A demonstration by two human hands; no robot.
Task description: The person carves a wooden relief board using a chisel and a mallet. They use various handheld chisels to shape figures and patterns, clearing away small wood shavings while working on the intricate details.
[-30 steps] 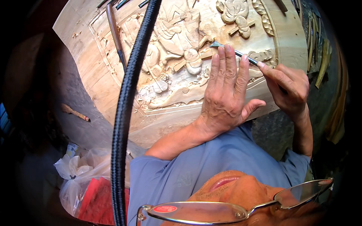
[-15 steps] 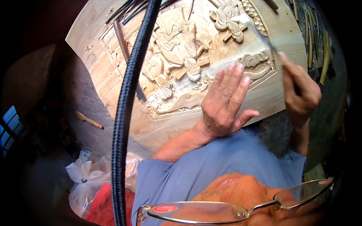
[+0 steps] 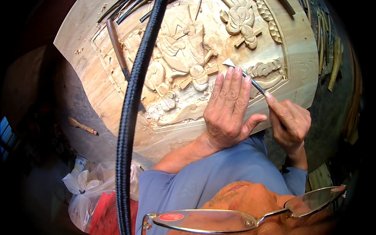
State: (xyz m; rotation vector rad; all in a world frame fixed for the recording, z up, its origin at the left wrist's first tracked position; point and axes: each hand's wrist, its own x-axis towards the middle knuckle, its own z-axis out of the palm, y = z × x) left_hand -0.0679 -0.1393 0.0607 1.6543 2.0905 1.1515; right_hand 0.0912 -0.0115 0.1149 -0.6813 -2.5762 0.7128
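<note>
A pale wooden panel (image 3: 86, 70) with raised carved figures, a beaded border and scrollwork lies in front of me. My left hand (image 3: 229, 109) has its fingers stretched out over the lower carving, fingertips at the shaft of a chisel (image 3: 253, 82). My right hand (image 3: 290, 123) is closed on the chisel's rear end. Its wide, bright blade rests on the carved ground, left of a scalloped cloud shape (image 3: 263, 67). A wood-handled tool (image 3: 116, 42) lies at the panel's left, partly hidden behind a black braided cord (image 3: 139, 70) that crosses my view.
More slim tools (image 3: 111, 9) lie along the panel's far edge. Long tools and sticks (image 3: 335, 62) are at the right. A stick (image 3: 80, 125) lies on the grey surface at left, above a knotted clear plastic bag (image 3: 84, 184) and red material (image 3: 105, 215).
My right hand and the chisel swung up and right, blurred, then came back down-left, lower than first, with the blade again on the carving. My left hand sits slightly lower and left.
</note>
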